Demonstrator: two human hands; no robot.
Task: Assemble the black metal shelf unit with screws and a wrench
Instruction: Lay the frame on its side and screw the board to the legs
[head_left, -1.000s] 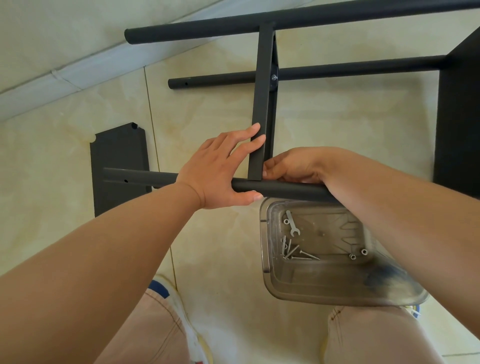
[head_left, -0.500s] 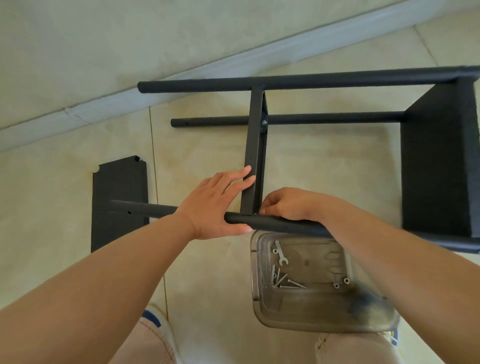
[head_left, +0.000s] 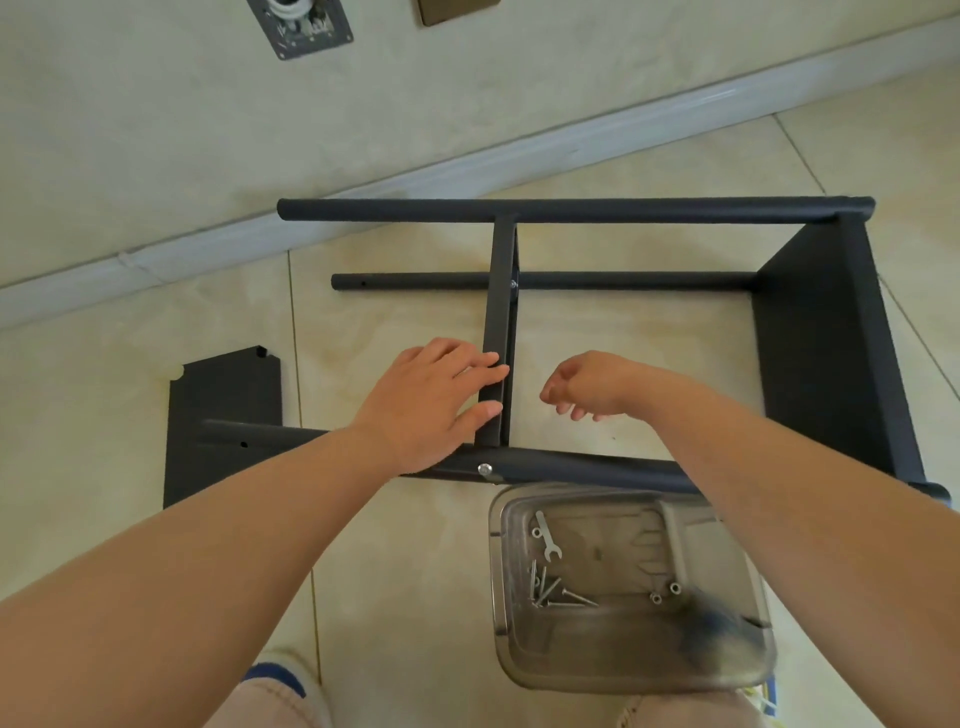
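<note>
Tiled floor (head_left: 395, 530) under stiff steel shelf frame (head_left: 571, 210); your left hand (head_left: 431, 400) presses flat on its crossbar (head_left: 496, 332), right hand (head_left: 587, 384) hangs loose, empty.

The black metal shelf frame of round tubes (head_left: 571, 210) has a matt, faintly grainy powder-coat look, and the flat black metal side panel (head_left: 826, 353) and the loose black metal panel lying on the floor (head_left: 223, 405) share that dull finish. A bright, shiny metal screw head (head_left: 484, 469) sits in the near tube. The clear, smoky plastic tub (head_left: 501, 613) looks smooth and glossy, holding a small silvery metal wrench (head_left: 546, 535) and shiny metal screws (head_left: 556, 595). The cream floor tiles (head_left: 405, 571) look polished and marbled.
</note>
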